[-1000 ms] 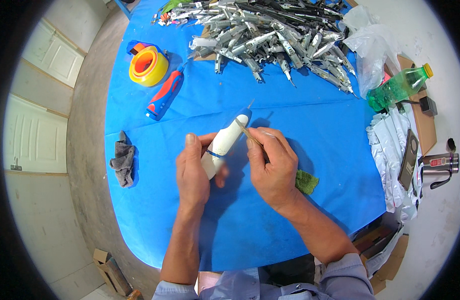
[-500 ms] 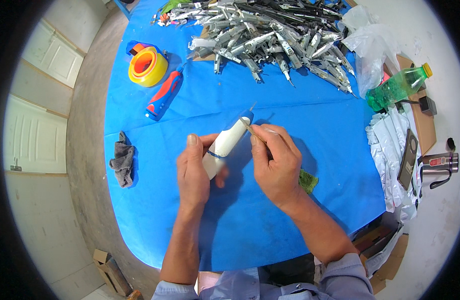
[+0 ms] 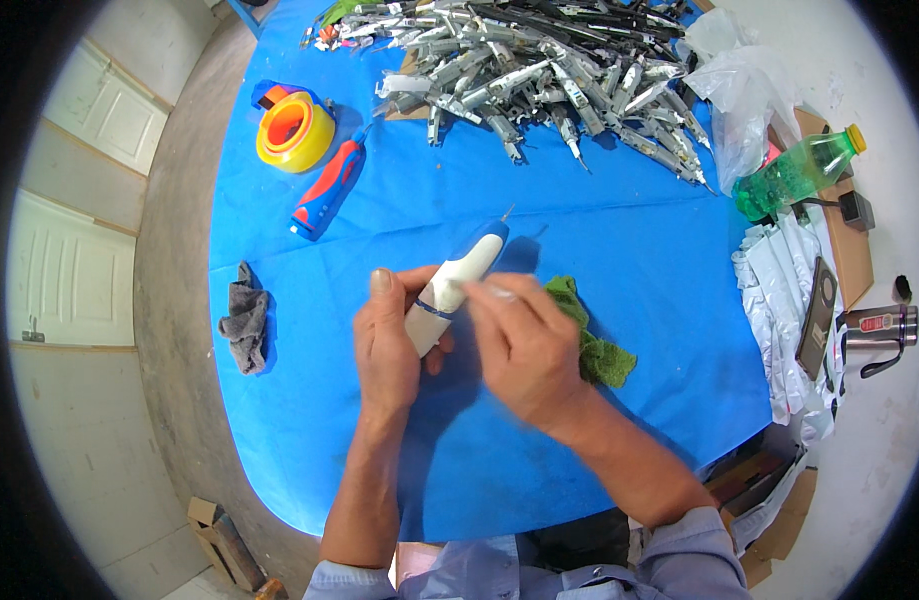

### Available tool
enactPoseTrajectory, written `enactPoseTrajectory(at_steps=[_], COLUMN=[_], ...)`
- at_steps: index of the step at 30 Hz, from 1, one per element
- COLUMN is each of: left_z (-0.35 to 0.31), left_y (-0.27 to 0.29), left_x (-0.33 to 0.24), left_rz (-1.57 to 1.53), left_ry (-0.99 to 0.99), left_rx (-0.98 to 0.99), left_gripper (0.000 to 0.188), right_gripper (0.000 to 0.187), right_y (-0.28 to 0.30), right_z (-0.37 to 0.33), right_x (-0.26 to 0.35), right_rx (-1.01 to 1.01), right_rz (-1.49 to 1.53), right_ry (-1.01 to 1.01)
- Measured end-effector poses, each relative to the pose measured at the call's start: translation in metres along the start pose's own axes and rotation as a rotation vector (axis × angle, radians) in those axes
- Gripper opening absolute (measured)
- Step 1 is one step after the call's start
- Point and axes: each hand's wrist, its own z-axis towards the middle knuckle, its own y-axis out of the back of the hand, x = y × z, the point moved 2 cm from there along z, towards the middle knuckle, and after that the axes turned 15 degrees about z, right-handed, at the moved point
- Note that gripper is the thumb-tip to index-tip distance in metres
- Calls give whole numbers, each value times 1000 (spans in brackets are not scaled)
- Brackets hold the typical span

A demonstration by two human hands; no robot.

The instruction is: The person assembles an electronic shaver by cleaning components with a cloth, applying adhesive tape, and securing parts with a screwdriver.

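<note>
My left hand [image 3: 389,340] is wrapped round an electric toothbrush handle [image 3: 468,262], white with a blue neck and a blue ring. It is tilted, its thin metal shaft pointing up and away to the right. Close against the handle's right side, my right hand [image 3: 527,350] has its fingers pinched together. Its fingertips are smeared by motion, and what they hold is hidden. A green cloth [image 3: 605,362] lies on the table just beyond the right hand, partly covered by it.
A blue cloth covers the table [image 3: 309,440]. Far back is a heap of toothbrush inner parts [image 3: 539,80]. To the left lie a yellow tape roll [image 3: 314,150], a red-and-blue toothbrush handle [image 3: 329,188] and a grey cloth [image 3: 246,320]. At right are a green bottle [image 3: 794,178] and white packets [image 3: 769,290].
My right hand has moved down and left along the handle, away from its neck, and the thin brownish tool in its fingers no longer shows. More of the green cloth is uncovered.
</note>
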Motion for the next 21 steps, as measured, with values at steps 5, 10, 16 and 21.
enactPoseTrajectory(at_steps=[5, 10, 16, 21], left_z=[-1, 0, -1, -3], left_y=[1, 0, 0, -1], left_x=[1, 1, 1, 0], left_rz=[79, 56, 44, 81], left_ry=[-27, -30, -11, -34], left_rx=[20, 10, -17, 0], left_gripper=[80, 79, 75, 74], right_gripper=[17, 17, 18, 17], right_y=[14, 10, 5, 15], right_z=[9, 7, 4, 10], right_x=[-10, -11, 5, -7], right_rx=[-107, -77, 35, -84], right_rz=[-79, -102, -58, -120], right_ry=[-45, -8, -3, 5])
